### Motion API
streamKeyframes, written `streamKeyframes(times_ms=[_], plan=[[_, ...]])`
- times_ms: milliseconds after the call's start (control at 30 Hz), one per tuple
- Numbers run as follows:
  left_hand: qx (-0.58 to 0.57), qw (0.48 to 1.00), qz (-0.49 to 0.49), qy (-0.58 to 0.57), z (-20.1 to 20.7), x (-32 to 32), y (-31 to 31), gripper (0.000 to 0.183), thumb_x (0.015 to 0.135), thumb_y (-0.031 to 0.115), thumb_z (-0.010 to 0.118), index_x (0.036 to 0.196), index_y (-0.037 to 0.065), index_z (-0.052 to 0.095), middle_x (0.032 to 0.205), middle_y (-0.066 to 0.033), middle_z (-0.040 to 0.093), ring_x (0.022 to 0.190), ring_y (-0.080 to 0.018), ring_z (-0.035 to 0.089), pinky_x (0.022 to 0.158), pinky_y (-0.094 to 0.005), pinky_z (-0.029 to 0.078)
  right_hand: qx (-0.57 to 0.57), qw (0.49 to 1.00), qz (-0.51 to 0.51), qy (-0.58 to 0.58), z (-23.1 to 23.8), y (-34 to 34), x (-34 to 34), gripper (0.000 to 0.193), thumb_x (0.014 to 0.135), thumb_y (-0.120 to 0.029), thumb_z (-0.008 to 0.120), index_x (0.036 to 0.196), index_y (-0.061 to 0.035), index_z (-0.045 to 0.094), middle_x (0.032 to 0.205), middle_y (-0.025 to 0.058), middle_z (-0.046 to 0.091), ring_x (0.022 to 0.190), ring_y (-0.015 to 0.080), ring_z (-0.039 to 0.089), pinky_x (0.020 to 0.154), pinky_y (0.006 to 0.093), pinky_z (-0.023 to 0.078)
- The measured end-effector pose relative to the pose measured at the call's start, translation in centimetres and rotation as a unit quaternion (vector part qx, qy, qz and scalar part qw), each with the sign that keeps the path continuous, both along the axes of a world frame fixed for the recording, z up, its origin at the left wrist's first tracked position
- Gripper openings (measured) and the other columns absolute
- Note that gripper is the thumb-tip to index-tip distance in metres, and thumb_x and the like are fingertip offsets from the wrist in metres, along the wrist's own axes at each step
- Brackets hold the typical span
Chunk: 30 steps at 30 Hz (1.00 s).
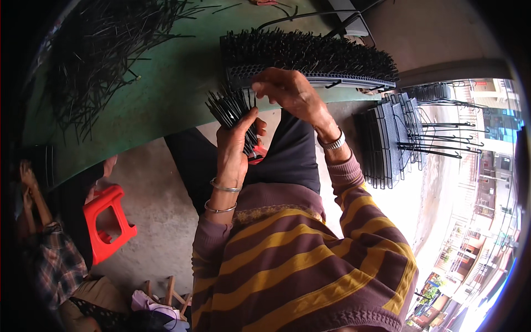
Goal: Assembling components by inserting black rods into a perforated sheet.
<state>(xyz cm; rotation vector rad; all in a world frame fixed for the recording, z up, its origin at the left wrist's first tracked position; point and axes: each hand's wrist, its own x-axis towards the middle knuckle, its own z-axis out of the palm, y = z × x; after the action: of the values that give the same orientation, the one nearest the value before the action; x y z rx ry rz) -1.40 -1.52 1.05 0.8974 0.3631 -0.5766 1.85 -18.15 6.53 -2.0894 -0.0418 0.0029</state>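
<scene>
My left hand [239, 138] is wrapped round a bundle of thin black sticks [225, 109], their ends fanning out above the fist. Just above and to its right is my right hand [293, 93], fingers bent and drawn together near the tips of the bundle. Whatever the right fingertips pinch is too small to make out. Right behind this hand, on the table, stands a long black perforated rack [310, 77]. Its top is densely filled with upright black sticks [310, 50].
A large loose heap of black sticks [99, 61] covers the left of the green table [182, 72]. Wire-mesh racks with long hooks [387, 138] stand at the right. On the floor at left is a red plastic stool [110, 221]; another person [52, 254] sits nearby.
</scene>
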Motion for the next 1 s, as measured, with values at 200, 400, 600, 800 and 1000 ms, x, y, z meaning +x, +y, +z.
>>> streamKeyframes(times_ms=[200, 400, 600, 800, 1000], plan=[[0.031, 0.999, 0.001, -0.013, 0.8, 0.0, -0.2, 0.021, 0.084, 0.022, 0.074, 0.092, 0.003, 0.069, 0.076, -0.0063, 0.069, 0.062, -0.0119, 0.063, 0.052, -0.0243, 0.046, 0.131, 0.988, 0.068, 0.045, -1.3, 0.2, 0.0, 0.014, 0.09, -0.008, 0.062, 0.098, 0.0028, 0.065, 0.082, 0.0055, 0.066, 0.071, 0.0094, 0.06, 0.066, 0.0251, 0.049], [-0.027, 0.998, 0.045, 0.027, -0.4, 0.7, 0.5, 0.024, 0.085, 0.022, 0.074, 0.098, 0.004, 0.066, 0.09, -0.0087, 0.072, 0.075, -0.0167, 0.069, 0.058, -0.0287, 0.051, 0.108, 0.994, 0.004, 0.018, 0.1, 0.7, -0.2, 0.01, 0.091, -0.004, 0.059, 0.097, 0.003, 0.063, 0.083, 0.0069, 0.068, 0.074, 0.0123, 0.067, 0.068, 0.0246, 0.052], [-0.07, 0.992, 0.082, 0.061, -1.3, 1.1, 0.9, 0.025, 0.085, 0.022, 0.074, 0.099, 0.004, 0.063, 0.091, -0.0097, 0.07, 0.077, -0.019, 0.069, 0.069, -0.037, 0.058, 0.007, 0.982, -0.072, -0.176, 1.0, 1.7, 1.9, 0.006, 0.092, 0.001, 0.058, 0.097, 0.0025, 0.06, 0.082, 0.0071, 0.068, 0.076, 0.0126, 0.069, 0.066, 0.0231, 0.052], [-0.064, 0.993, 0.091, 0.043, -1.8, 1.2, 0.7, 0.02, 0.086, 0.022, 0.074, 0.09, 0.006, 0.063, 0.073, -0.0074, 0.066, 0.062, -0.0143, 0.062, 0.058, -0.0309, 0.055, -0.038, 0.962, -0.07, -0.261, -1.2, 1.7, 4.4, 0.006, 0.092, 0.001, 0.059, 0.098, 0.0005, 0.059, 0.084, 0.0074, 0.069, 0.078, 0.0122, 0.07, 0.061, 0.0209, 0.051], [-0.054, 0.993, 0.103, 0.015, -1.6, 1.3, 0.9, 0.02, 0.086, 0.024, 0.073, 0.085, 0.007, 0.062, 0.068, -0.0062, 0.065, 0.054, -0.012, 0.057, 0.049, -0.0262, 0.047, -0.103, 0.955, -0.062, -0.271, -1.1, 1.6, 4.6, 0.006, 0.093, -0.001, 0.058, 0.099, -0.0002, 0.059, 0.084, 0.0086, 0.069, 0.077, 0.0144, 0.072, 0.058, 0.0217, 0.051]])
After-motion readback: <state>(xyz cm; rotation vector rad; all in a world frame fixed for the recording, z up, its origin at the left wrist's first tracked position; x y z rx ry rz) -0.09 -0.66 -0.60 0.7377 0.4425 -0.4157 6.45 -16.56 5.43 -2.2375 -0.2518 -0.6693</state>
